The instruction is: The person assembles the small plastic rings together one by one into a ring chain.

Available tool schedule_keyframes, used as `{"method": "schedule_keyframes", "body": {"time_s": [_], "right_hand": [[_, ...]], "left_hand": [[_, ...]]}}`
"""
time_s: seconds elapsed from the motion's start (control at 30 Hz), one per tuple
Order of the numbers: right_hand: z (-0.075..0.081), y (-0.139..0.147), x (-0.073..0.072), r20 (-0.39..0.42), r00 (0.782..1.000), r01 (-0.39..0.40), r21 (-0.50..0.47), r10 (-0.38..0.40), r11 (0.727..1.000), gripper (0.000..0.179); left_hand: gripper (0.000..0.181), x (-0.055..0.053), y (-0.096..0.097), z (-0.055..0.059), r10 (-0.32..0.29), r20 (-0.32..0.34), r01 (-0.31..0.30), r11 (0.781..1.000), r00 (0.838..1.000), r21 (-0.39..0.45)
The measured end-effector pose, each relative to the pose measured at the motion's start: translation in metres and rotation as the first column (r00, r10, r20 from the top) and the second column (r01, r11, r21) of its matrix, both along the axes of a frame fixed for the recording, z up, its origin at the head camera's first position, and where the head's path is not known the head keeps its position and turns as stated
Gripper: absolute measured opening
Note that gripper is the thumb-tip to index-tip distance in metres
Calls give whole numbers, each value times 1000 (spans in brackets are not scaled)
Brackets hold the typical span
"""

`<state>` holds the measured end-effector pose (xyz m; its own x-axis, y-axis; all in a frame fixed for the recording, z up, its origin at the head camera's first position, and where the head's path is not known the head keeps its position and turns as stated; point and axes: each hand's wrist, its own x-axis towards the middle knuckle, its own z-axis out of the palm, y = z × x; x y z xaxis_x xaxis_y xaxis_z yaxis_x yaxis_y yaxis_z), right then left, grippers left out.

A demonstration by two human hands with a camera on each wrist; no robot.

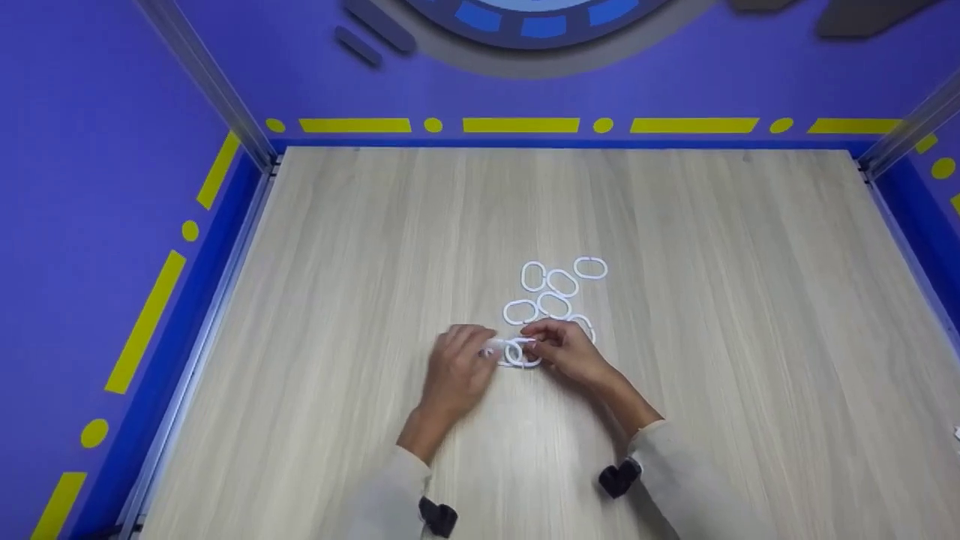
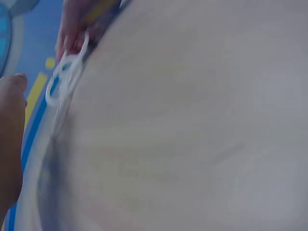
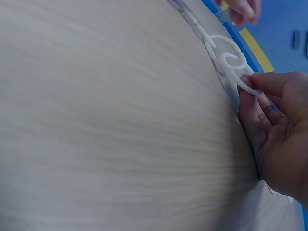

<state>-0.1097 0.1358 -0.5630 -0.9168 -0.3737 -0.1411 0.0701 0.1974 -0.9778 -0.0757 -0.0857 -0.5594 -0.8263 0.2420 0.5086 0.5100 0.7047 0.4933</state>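
Thumb and fingertips of my right hand point(image 1: 574, 354) pinch the end of a white oval plastic link point(image 3: 249, 88). That link is hooked through another white link point(image 3: 226, 37), and more joined links trail off along the table in the right wrist view. My left hand point(image 1: 459, 369) hovers just left of the joined links, blurred, with its fingers loosely bent. In the right wrist view a gap shows between the left fingertips point(image 3: 244, 10) and the links. The left thumb point(image 2: 18, 84) also stands apart from them in the left wrist view.
Several loose white oval links lie just beyond the hands, among them one link point(image 1: 520, 312) near the fingers and another point(image 1: 591, 268) farthest back. One link point(image 1: 585, 328) is partly behind the right hand. Blue panels point(image 1: 525, 97) border the wooden table point(image 1: 360, 247).
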Motion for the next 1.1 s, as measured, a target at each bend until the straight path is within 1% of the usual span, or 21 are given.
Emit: {"method": "schedule_keyframes", "body": {"time_s": [0.03, 0.07, 0.13, 0.17, 0.23, 0.3, 0.37, 0.47, 0.67, 0.77, 0.93, 1.1], "right_hand": [[-1, 0, 0, -4, 1000, -3, -2, 3, 1000, 27], [-1, 0, 0, -9, 1000, -8, -11, 8, 1000, 27], [-3, 0, 0, -12, 1000, -22, -30, 22, 999, 27], [-3, 0, 0, -12, 1000, -29, -36, 29, 999, 27], [-3, 0, -1, -14, 999, -45, -38, 45, 998, 27], [-3, 0, -1, -10, 998, -55, -34, 55, 998, 27], [-3, 2, -1, -5, 999, -54, -29, 54, 998, 27], [-1, 5, -2, -6, 999, -50, -36, 50, 998, 27], [-1, 9, -2, 7, 999, -49, -73, 49, 996, 27], [0, 10, -1, 19, 999, -43, -100, 46, 994, 28], [1, 10, -2, 49, 998, -42, -118, 48, 992, 29], [2, 12, -2, 73, 997, -12, -144, 22, 990, 29]], "left_hand": [[29, 0, 7, 1, -36, -1, 36, 999, 999, -18], [35, 0, 13, 1, -66, 13, 67, 997, 998, -40], [45, 0, 22, -2, -96, 59, 101, 991, 994, -89], [50, -1, 25, -4, -98, 88, 107, 988, 991, -110], [56, 0, 28, -9, -80, 137, 100, 984, 987, -144], [55, 0, 27, -15, -60, 153, 85, 982, 986, -168], [54, 0, 26, -18, -49, 149, 77, 979, 988, -189], [51, 0, 25, -19, -56, 132, 85, 970, 990, -228], [50, 1, 24, -16, -58, 164, 103, 955, 985, -279], [48, 1, 24, -16, -55, 176, 103, 954, 983, -281], [45, 2, 24, -17, -55, 171, 104, 951, 984, -290], [44, 2, 24, -19, -60, 163, 103, 958, 985, -267]]}}
